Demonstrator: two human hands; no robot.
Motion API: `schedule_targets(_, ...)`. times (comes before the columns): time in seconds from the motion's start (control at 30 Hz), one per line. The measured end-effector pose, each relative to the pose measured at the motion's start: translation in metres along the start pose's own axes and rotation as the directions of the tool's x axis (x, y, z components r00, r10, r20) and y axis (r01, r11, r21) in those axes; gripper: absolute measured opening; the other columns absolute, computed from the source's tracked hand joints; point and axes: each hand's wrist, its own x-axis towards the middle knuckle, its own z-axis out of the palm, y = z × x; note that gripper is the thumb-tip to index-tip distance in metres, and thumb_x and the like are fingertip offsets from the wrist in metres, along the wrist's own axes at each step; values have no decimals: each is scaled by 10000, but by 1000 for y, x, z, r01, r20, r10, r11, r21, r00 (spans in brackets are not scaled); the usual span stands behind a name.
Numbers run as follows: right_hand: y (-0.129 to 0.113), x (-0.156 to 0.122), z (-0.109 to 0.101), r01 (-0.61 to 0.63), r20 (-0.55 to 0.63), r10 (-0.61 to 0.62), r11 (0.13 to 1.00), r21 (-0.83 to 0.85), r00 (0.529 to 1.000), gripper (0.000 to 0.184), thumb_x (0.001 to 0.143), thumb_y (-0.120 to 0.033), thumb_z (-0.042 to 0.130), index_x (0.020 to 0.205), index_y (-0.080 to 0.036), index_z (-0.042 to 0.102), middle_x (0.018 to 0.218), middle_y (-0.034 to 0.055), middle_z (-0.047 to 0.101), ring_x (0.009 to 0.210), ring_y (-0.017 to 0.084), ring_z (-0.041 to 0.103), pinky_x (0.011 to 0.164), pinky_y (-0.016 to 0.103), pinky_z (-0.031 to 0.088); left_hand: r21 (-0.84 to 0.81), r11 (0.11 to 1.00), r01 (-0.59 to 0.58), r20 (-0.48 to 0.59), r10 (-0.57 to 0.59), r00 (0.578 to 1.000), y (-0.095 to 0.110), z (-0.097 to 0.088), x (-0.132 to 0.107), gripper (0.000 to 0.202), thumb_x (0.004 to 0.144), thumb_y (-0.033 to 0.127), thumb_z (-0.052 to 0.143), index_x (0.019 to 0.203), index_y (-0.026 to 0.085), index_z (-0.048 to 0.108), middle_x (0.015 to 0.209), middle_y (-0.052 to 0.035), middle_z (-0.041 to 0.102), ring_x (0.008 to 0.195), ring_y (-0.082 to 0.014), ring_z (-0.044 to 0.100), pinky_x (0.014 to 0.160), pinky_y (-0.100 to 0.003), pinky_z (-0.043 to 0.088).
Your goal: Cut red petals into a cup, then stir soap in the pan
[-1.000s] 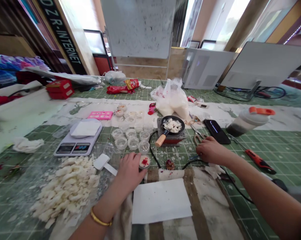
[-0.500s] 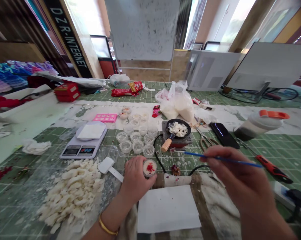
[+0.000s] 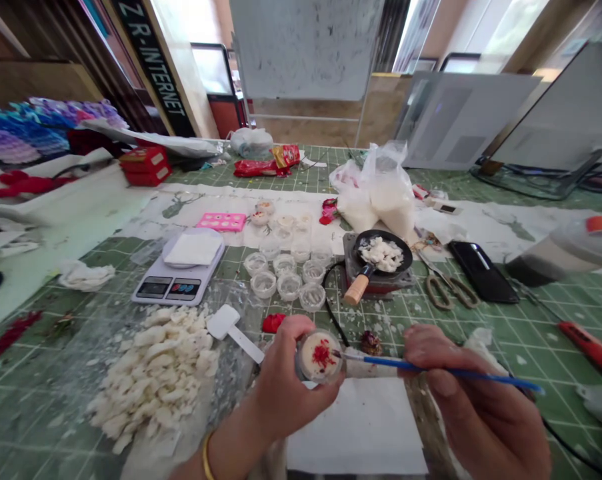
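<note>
At the lower centre of the frame, the left hand [image 3: 293, 380] holds a small clear cup [image 3: 319, 357] of white filling flecked with red, its fingers [image 3: 301, 333] curled around the side. The right hand [image 3: 473, 400] pinches a blue paintbrush [image 3: 421, 366], the tip at the cup's rim, above a white paper sheet [image 3: 355, 433].

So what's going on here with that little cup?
A person holds a small clear cup in their left hand, its white filling dabbed with red. Their right hand holds a thin blue paintbrush, its tip at the cup's edge. A small black pan holds white flakes, and a bigger pile lies on the green mat.
</note>
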Motion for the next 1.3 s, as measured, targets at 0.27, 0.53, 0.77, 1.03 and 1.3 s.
schedule_targets(0.27,8,-6,5,-15,57,11,997,76,998,260,804,-98,484,1017,-218,573,875,44,600,992,221,514,925,426,365,-92,996,-20,32,23,999,0,1,-1,560,600,214,683,1058,207,361,991,-70,474,948,-199,507,814,-341,450)
schedule_targets(0.53,7,-6,8,-57,93,48,994,97,994,267,819,-140,493,1042,-257,582,901,36,620,996,213,531,875,400,422,-151,989,2,50,5,999,0,0,-4,589,587,216,691,1067,218,349,1008,-71,466,949,-201,504,823,-356,449)
schedule_targets(0.77,9,-8,9,-78,51,73,992,100,996,233,822,-168,501,1016,-252,598,892,44,633,968,222,553,849,410,446,-195,981,3,59,9,998,-2,1,-5,599,582,213,691,1073,221,348,1004,-69,461,940,-201,506,807,-350,456)
schedule_targets(1.03,7,-6,9,-81,-59,86,994,77,995,208,818,-169,505,968,-259,618,856,45,641,938,225,558,820,421,460,-217,976,10,62,3,998,-2,0,-5,610,579,216,692,1078,226,341,1020,-77,459,955,-214,501,813,-372,455)
schedule_targets(1.3,6,-8,13,-59,103,48,993,107,993,235,823,-166,489,1016,-247,596,864,45,631,942,227,558,832,428,443,-206,978,-14,52,25,998,-2,2,-5,612,580,195,689,1081,220,337,1005,-74,452,949,-203,496,801,-349,458)
